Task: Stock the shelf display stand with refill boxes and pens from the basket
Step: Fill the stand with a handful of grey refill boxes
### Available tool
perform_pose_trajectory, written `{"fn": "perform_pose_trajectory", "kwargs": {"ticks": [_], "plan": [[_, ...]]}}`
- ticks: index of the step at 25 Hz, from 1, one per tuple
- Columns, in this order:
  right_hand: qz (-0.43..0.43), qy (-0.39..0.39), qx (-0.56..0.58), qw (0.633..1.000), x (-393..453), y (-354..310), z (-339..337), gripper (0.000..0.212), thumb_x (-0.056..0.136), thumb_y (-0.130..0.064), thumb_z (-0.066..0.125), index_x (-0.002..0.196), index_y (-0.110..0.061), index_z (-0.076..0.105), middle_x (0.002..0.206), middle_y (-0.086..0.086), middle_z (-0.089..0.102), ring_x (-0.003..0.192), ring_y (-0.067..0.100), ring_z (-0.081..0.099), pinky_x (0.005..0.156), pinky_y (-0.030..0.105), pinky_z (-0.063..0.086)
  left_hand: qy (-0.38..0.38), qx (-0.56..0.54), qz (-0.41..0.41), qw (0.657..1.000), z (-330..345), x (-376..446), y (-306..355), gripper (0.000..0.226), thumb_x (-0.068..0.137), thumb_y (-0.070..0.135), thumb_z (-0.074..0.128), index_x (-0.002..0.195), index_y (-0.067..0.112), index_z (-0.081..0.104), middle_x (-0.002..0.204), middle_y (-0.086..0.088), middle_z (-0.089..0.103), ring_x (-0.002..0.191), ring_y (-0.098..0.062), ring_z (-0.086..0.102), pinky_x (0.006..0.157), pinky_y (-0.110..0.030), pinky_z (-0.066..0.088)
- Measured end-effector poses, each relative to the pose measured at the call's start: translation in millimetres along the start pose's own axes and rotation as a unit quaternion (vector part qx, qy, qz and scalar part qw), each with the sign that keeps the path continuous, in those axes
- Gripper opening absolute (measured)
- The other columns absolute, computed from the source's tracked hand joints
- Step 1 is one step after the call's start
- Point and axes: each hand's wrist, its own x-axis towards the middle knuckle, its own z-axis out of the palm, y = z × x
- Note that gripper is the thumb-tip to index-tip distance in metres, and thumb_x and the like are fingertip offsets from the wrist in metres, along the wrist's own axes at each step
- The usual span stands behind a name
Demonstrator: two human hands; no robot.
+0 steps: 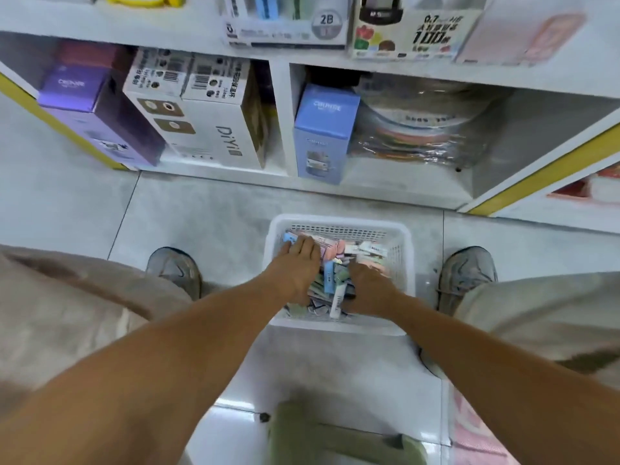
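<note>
A white plastic basket (340,220) stands on the floor between my feet, filled with several small pastel refill boxes (367,250) and pens. Both my hands are down inside it. My left hand (297,263) lies on the pile at the basket's left side, fingers stretched over blue and pink boxes. My right hand (370,285) is dug into the pile near the middle, its fingers curled down among the boxes and hidden. A white pen-like pack (336,302) lies between my wrists. Whether the right hand holds anything I cannot tell.
White shelving (281,119) with yellow edging rises just beyond the basket. Its bottom cubbies hold a purple box (77,95), white DIY boxes (208,122), a blue box (323,129) and wrapped coloured rolls (422,129). My shoes (174,270) flank the basket on grey floor tiles.
</note>
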Motion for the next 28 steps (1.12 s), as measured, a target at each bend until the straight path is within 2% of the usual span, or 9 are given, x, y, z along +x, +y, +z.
{"fn": "perform_pose_trajectory", "kwargs": {"ticks": [2,5,9,16,19,21,23,25,28], "plan": [[-0.008,0.058,-0.017,0.998,6.0,-2.9,11.1,0.081,0.082,-0.035,0.073,0.148,-0.006,0.035,0.142,0.017,0.049,0.127,0.033,0.049,0.101,0.037,0.042,0.007,-0.007,-0.014,1.000,7.2,12.4,3.3,0.118,0.070,0.049,0.081,0.151,-0.001,0.011,0.157,-0.024,0.013,0.147,-0.040,0.012,0.118,-0.052,0.019],[0.018,0.111,0.022,0.993,13.4,0.8,18.4,0.078,0.081,-0.039,0.075,0.146,-0.012,0.040,0.144,0.011,0.048,0.132,0.031,0.045,0.105,0.040,0.041,0.043,-0.028,-0.018,0.999,14.6,28.3,1.4,0.111,0.059,0.056,0.084,0.141,0.005,0.029,0.141,-0.016,0.033,0.131,-0.034,0.031,0.110,-0.050,0.031],[0.027,0.075,0.076,0.994,16.2,15.8,12.6,0.074,0.078,-0.044,0.078,0.138,-0.012,0.051,0.136,0.011,0.056,0.125,0.030,0.052,0.104,0.041,0.044,0.045,-0.078,-0.017,0.996,28.0,35.5,1.2,0.102,0.058,0.053,0.084,0.134,0.005,0.035,0.134,-0.018,0.038,0.124,-0.036,0.036,0.109,-0.048,0.033],[-0.041,0.064,0.169,0.983,14.9,22.1,10.6,0.055,0.070,-0.027,0.087,0.117,-0.010,0.065,0.113,0.009,0.067,0.104,0.027,0.062,0.090,0.037,0.051,0.073,-0.097,0.084,0.989,32.9,41.9,8.7,0.086,0.064,0.038,0.083,0.133,0.004,0.044,0.131,-0.016,0.045,0.123,-0.031,0.038,0.107,-0.042,0.034],[-0.051,-0.019,0.167,0.984,17.7,32.2,2.3,0.072,0.066,-0.031,0.091,0.129,-0.016,0.059,0.124,0.004,0.064,0.113,0.024,0.061,0.099,0.039,0.050,0.066,-0.052,0.063,0.994,31.8,42.5,17.7,0.085,0.063,0.035,0.083,0.132,0.006,0.043,0.132,-0.016,0.043,0.124,-0.031,0.039,0.107,-0.044,0.033],[-0.060,-0.086,0.043,0.994,20.5,37.7,-2.0,0.103,0.061,-0.044,0.092,0.147,-0.017,0.042,0.145,0.007,0.049,0.131,0.028,0.048,0.110,0.043,0.041,0.055,-0.027,0.034,0.998,28.4,42.9,22.2,0.085,0.063,0.034,0.083,0.132,0.008,0.041,0.132,-0.016,0.044,0.123,-0.033,0.041,0.105,-0.049,0.033],[-0.055,-0.105,-0.074,0.990,20.0,41.2,0.0,0.124,0.058,-0.056,0.089,0.156,-0.018,0.023,0.156,0.006,0.032,0.140,0.031,0.034,0.115,0.046,0.035,0.042,-0.007,0.030,0.999,23.5,43.7,22.4,0.078,0.067,0.030,0.080,0.131,0.008,0.041,0.129,-0.016,0.049,0.120,-0.033,0.045,0.102,-0.052,0.036],[-0.046,-0.073,-0.066,0.994,18.8,45.0,2.9,0.116,0.062,-0.054,0.088,0.154,-0.022,0.026,0.149,0.004,0.037,0.135,0.030,0.039,0.109,0.046,0.041,0.044,-0.002,0.041,0.998,21.0,45.3,20.9,0.072,0.069,0.028,0.078,0.129,0.009,0.042,0.125,-0.014,0.054,0.117,-0.031,0.049,0.100,-0.051,0.038],[-0.046,-0.036,-0.055,0.997,15.4,48.7,4.6,0.082,0.075,-0.045,0.080,0.144,-0.023,0.040,0.135,0.003,0.052,0.124,0.026,0.051,0.099,0.040,0.048,0.053,-0.016,0.075,0.996,21.6,48.2,18.6,0.072,0.068,0.023,0.082,0.128,0.011,0.044,0.117,-0.011,0.061,0.106,-0.030,0.057,0.090,-0.042,0.044]]}}
